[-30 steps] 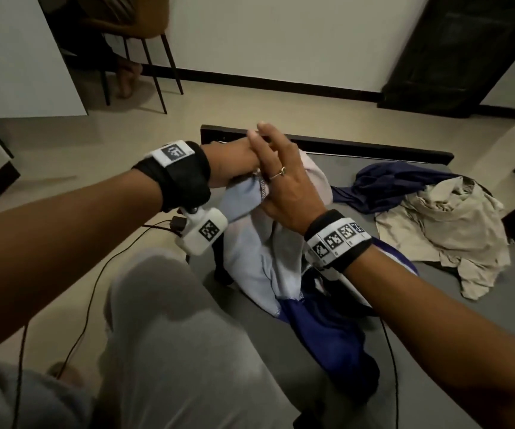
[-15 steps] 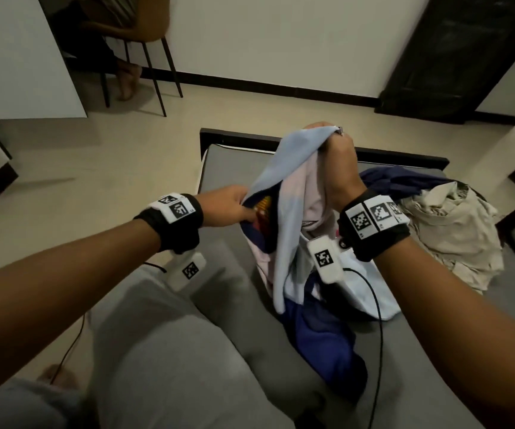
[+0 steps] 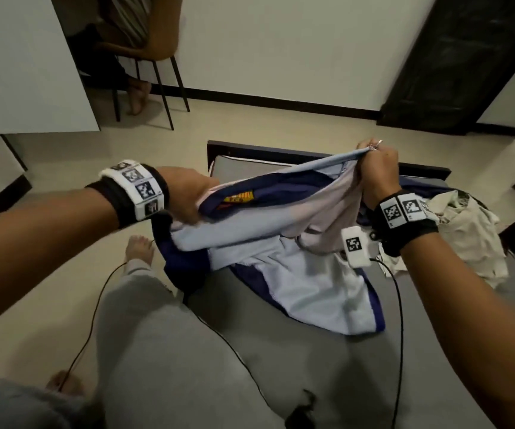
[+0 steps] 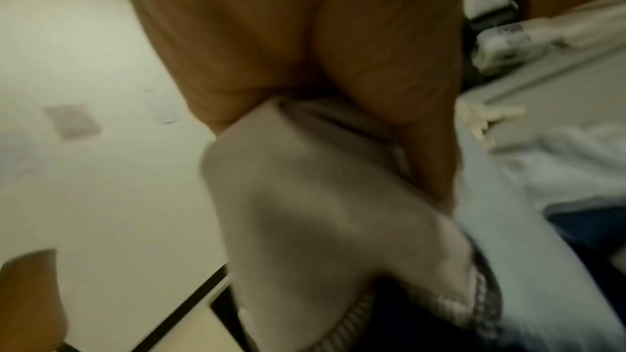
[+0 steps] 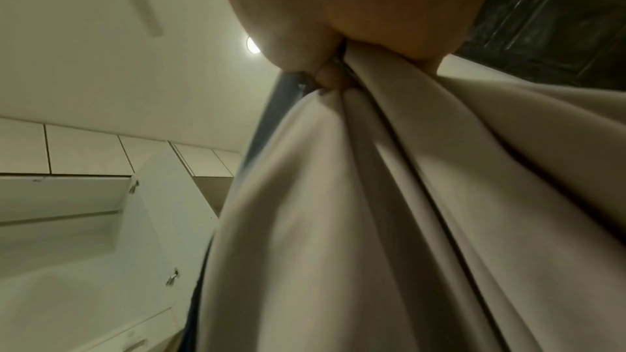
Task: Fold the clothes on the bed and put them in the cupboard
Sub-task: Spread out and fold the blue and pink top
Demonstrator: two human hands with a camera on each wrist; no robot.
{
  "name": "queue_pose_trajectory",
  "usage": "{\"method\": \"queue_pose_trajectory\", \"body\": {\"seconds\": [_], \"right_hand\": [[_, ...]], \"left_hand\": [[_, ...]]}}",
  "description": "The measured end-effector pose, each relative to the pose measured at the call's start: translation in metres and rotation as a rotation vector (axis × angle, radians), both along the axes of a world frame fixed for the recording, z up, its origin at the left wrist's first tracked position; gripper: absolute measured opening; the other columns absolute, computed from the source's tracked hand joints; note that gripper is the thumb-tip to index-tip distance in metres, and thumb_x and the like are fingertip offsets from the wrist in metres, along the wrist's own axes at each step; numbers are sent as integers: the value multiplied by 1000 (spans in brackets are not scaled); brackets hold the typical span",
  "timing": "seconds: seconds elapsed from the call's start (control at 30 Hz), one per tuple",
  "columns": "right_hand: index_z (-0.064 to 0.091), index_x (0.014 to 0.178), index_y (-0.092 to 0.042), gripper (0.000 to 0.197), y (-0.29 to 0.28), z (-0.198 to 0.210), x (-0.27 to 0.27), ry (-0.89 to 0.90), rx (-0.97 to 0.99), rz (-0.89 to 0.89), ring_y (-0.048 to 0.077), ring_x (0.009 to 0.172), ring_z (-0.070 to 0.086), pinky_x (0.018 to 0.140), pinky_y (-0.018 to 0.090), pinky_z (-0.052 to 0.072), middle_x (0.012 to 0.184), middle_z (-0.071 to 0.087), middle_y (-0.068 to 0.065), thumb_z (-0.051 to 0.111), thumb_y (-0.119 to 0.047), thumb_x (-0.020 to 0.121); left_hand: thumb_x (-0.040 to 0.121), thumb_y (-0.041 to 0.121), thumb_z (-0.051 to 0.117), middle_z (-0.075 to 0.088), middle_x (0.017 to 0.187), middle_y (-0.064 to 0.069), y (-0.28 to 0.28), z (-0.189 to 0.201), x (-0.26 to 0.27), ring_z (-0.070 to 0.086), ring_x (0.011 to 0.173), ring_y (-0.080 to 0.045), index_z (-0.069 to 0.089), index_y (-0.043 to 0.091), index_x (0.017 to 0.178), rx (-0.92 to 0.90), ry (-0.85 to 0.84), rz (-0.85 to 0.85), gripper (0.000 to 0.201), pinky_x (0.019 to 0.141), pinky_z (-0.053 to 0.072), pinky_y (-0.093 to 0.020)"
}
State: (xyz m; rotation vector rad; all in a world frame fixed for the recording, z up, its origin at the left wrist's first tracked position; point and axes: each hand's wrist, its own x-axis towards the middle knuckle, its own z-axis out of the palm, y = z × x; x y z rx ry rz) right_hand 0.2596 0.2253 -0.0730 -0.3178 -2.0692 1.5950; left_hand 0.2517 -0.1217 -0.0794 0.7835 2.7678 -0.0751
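the jersey (image 3: 281, 230), pale blue and white with navy trim and a striped crest, hangs stretched between two hands above the near end of the bed (image 3: 312, 382), its lower part trailing onto the grey sheet. the right hand (image 3: 377, 168) is raised highest, fingers curled tight round a bunched edge of the cloth; the right wrist view shows the folds gathered into that fist. the left hand (image 3: 188, 196) sits lower and to the side, gripping the opposite edge near the crest, the fabric pinched in the closed fingers as the left wrist view confirms, though blurred. holding it apart and up like this looks meant to shake the garment out and find its shape before laying it flat, so folding proper seems not yet begun. further along the bed lie a crumpled beige garment (image 3: 466, 236) and a dark navy one (image 3: 420, 184) just behind it, both unfolded. thin cables run from the wrist cameras across the sheet. beyond the bed are a pale floor, a chair (image 3: 144, 41) and a dark door (image 3: 466, 57). white cupboard doors (image 5: 101, 224) show in the right wrist view.
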Motion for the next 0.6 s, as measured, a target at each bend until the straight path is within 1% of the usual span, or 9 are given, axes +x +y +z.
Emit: {"method": "queue_pose_trajectory", "body": {"seconds": [0.03,0.1,0.17,0.27,0.4,0.47,0.5,0.53,0.6], "right_hand": [[53,51,-25,39,-3,2,3,0,3,29,14,57,43,55,26,33,56,45,-6,34,4,71],[47,57,-21,37,-5,3,5,-24,44,93,7,50,42,53,25,33,55,44,-7,34,7,79],[41,61,-20,30,-7,2,6,-63,103,170,6,54,40,57,28,33,57,44,-9,38,-2,84],[52,68,-20,21,-4,3,8,-111,212,222,14,66,43,64,34,35,69,49,0,48,-21,89],[46,61,-24,41,7,-1,13,-132,224,155,13,61,39,59,31,31,63,41,-3,55,-39,98],[48,61,-24,45,13,-2,16,-152,266,137,14,62,41,60,30,32,64,44,-3,52,-48,99],[49,63,-22,47,18,-2,17,-163,282,123,15,63,42,61,31,33,66,46,-2,49,-50,100],[52,66,-20,47,21,-2,18,-178,298,112,16,65,44,62,31,35,68,48,0,47,-52,101],[54,74,-18,46,29,0,22,-187,320,88,17,68,46,63,32,37,73,49,3,43,-51,103]], "left_hand": [[77,29,76,66,95,4,-2,-4,0,61,87,-22,56,31,107,-49,68,6,36,79,50,-31],[83,19,67,67,85,-1,-5,-3,-1,60,77,-26,60,25,84,50,130,69,9,71,50,-33],[79,5,62,65,68,-5,-12,3,-7,60,66,-29,58,18,66,181,149,181,19,61,51,-35],[83,-3,50,68,67,-12,-26,7,-13,65,63,-31,65,12,73,423,45,393,24,59,50,-33],[87,-9,40,53,72,-13,-20,3,-12,47,64,-24,56,5,82,946,-188,576,22,58,38,-30],[93,1,45,54,80,-11,-9,-2,-14,49,72,-23,56,7,94,1017,-138,571,13,59,38,-31],[97,16,50,57,85,-8,-3,-2,-13,52,76,-23,54,10,103,967,-100,538,9,61,41,-31],[97,34,56,58,91,-4,1,-4,-11,55,77,-22,48,16,113,864,-70,477,26,64,44,-32],[79,60,72,52,107,4,6,-9,-7,59,85,-20,31,29,130,522,13,265,73,76,50,-35]]}}
